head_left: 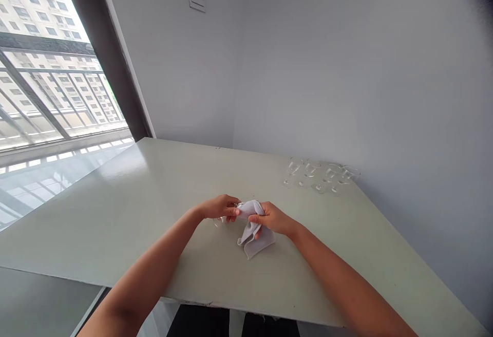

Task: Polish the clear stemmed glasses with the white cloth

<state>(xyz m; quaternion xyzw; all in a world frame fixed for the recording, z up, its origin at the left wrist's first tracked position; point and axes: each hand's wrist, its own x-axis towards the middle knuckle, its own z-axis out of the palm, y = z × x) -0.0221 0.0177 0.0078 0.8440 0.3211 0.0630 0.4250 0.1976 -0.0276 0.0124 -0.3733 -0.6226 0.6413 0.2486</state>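
Observation:
My left hand [224, 208] is closed around a clear stemmed glass [217, 222], held tilted on its side above the table. Only the glass's foot shows, to the left of my fingers. Its bowl is covered by a white cloth [259, 242]. Wrapped in that cloth, my right hand [272, 219] presses the fabric against the glass from the right. The lower part of the cloth hangs loosely towards the tabletop.
Several clear stemmed glasses [308, 172] stand upright near the wall at the back right of the pale table [173, 172]. The table's front edge lies close to my legs. Left of the table is a window [57, 85] with a railing outside.

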